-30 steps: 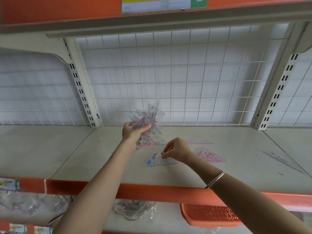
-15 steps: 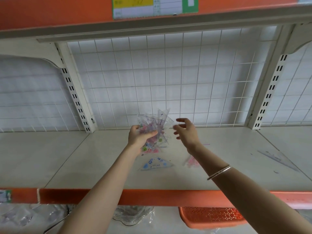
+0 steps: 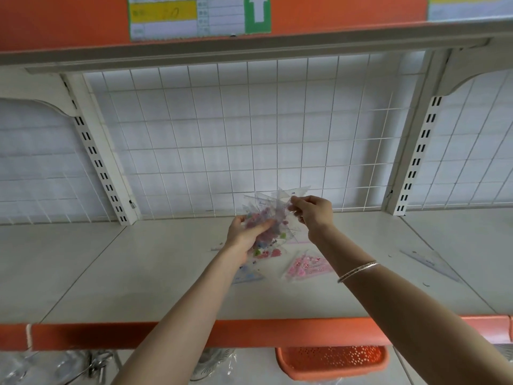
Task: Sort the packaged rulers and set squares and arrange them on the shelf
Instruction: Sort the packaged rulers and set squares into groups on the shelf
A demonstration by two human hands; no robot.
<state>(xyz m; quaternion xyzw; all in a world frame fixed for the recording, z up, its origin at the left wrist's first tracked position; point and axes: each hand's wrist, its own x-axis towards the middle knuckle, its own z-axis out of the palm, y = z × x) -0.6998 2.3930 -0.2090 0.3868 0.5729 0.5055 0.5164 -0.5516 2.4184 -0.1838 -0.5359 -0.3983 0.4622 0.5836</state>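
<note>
My left hand (image 3: pixel 245 236) grips a fanned bunch of clear packaged set squares (image 3: pixel 273 218) with coloured prints, held up above the white shelf (image 3: pixel 138 273). My right hand (image 3: pixel 313 213) pinches the top right corner of one package in that bunch. On the shelf below lie a blue-printed set square (image 3: pixel 248 275), partly hidden by my left forearm, and a pink-printed one (image 3: pixel 306 266). A plain clear set square (image 3: pixel 427 262) lies flat far to the right.
A white wire grid (image 3: pixel 236 134) backs the shelf between two slotted uprights. An orange price rail (image 3: pixel 166 333) runs along the front edge. Below hang an orange perforated basket (image 3: pixel 330 362) and wrapped glassware (image 3: pixel 211 365). The upper shelf carries a label (image 3: pixel 194 15).
My right hand left the blue set square on the shelf, rose, and now pinches a package in the bunch. The camera tilted upward and the bunch shifted right.
</note>
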